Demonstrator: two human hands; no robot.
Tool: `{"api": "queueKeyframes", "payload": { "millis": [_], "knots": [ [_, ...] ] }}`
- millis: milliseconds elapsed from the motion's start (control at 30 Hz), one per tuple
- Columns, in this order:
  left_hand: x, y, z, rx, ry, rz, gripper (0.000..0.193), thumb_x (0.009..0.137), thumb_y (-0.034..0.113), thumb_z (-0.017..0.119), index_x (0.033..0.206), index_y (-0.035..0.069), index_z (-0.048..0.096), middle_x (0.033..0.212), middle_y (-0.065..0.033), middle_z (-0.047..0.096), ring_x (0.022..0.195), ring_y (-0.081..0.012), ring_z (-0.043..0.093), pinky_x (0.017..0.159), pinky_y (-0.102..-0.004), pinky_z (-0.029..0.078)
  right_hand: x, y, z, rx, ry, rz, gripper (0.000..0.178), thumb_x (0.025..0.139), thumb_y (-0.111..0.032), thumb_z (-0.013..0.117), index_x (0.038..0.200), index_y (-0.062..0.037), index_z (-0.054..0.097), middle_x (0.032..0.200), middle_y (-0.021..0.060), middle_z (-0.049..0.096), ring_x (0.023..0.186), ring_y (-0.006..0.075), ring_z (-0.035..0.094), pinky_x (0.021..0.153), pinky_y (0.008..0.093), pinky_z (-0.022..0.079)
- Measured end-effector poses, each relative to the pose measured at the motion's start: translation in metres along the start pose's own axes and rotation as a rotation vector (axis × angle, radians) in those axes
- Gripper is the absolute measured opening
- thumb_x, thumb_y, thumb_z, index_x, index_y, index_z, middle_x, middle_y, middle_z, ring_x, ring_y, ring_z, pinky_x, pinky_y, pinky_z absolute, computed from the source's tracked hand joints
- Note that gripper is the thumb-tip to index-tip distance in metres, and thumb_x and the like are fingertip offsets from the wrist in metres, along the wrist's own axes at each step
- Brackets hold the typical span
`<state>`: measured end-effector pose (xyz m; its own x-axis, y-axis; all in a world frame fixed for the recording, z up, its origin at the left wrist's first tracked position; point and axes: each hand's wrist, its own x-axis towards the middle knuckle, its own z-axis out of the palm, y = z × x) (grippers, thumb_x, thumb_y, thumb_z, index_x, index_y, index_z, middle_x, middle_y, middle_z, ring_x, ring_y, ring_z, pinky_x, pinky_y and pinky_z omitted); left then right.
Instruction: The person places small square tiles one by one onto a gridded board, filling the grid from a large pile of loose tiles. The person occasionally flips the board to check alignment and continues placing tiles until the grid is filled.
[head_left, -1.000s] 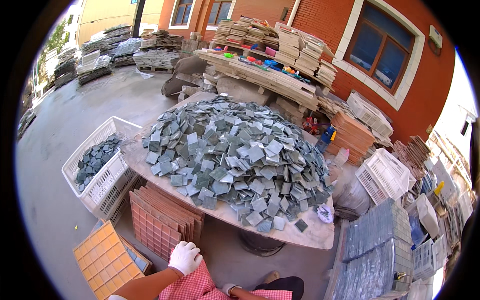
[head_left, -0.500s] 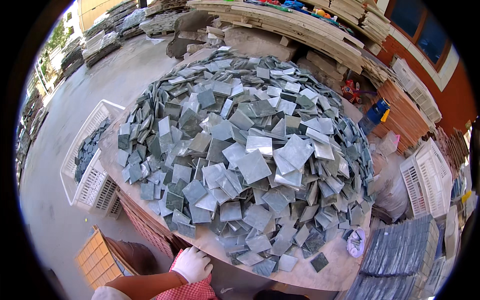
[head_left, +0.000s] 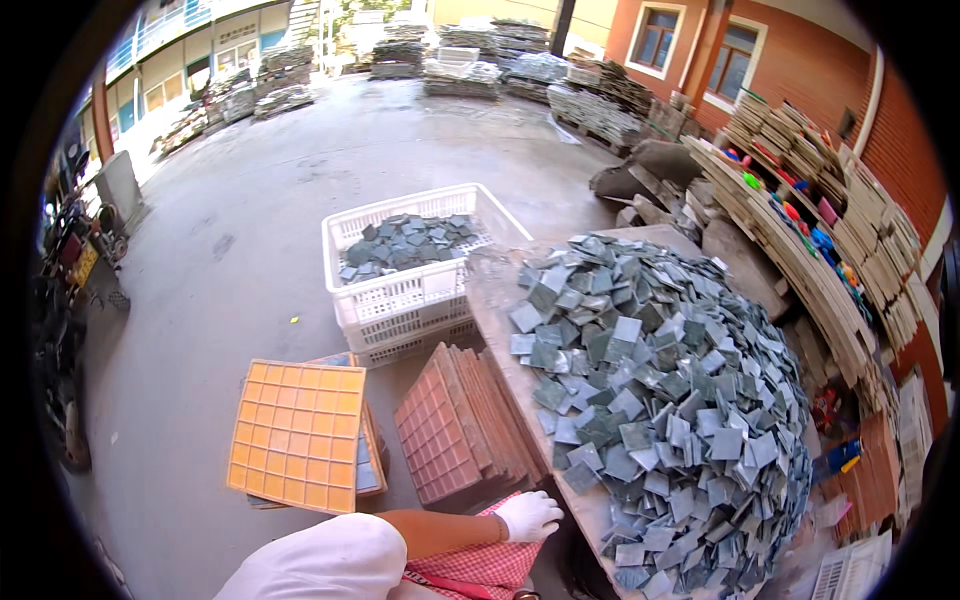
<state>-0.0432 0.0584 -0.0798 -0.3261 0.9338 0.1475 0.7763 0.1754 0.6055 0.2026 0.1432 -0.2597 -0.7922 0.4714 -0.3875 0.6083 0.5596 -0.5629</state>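
Observation:
My left hand (head_left: pixel 530 517), in a white glove, rests beside the near left edge of the table (head_left: pixel 497 330), over a red-and-white checked cloth (head_left: pixel 480 565) on my lap. Its fingers are loosely bent and slightly apart, with nothing seen in them. A big heap of square grey-green stone tiles (head_left: pixel 650 400) covers most of the table to the right of the hand. Just beyond the glove, reddish-brown gridded trays (head_left: pixel 435 430) stand on edge in a row. My right hand is out of the picture.
An orange gridded tray (head_left: pixel 298 432) tops a low stack on the left. White plastic crates (head_left: pixel 400 300) hold dark tile pieces beside the table. Planks (head_left: pixel 800 260) are piled beyond the heap, and stone stacks (head_left: pixel 460 75) stand far back. Motorbikes (head_left: pixel 75 270) line the left side.
The view has swung to the left, so the heap now lies at the right and the trays, crate and yard show fully. My left hand stays by the table edge.

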Motion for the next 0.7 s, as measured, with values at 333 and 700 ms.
{"api": "queueKeyframes", "payload": {
  "millis": [333,700],
  "knots": [
    [-0.337,-0.009,-0.077,-0.394,0.5,-1.266,0.03,0.084,0.031,0.06,0.092,0.003,0.067,0.083,-0.016,0.067,0.083,-0.0285,0.066,0.077,-0.0354,0.05,-0.026,0.041,-0.019,-0.058,0.02,0.068,0.039,0.091,-0.037,0.054,0.104,-0.0023,0.067,0.103,0.0181,0.067,0.096,0.0307,0.062,0.086,0.0393,0.047],
    [-0.456,-0.066,-0.086,-2.032,1.457,-1.257,0.098,0.086,0.058,0.056,0.149,0.004,0.004,0.154,-0.0117,0.022,0.14,-0.0257,0.028,0.11,-0.0487,0.029,0.0,0.03,0.008,-0.076,0.055,-0.101,0.049,0.093,-0.045,0.041,0.102,-0.005,0.067,0.099,0.0212,0.066,0.088,0.0377,0.062,0.079,0.0447,0.046]
  ]
}}
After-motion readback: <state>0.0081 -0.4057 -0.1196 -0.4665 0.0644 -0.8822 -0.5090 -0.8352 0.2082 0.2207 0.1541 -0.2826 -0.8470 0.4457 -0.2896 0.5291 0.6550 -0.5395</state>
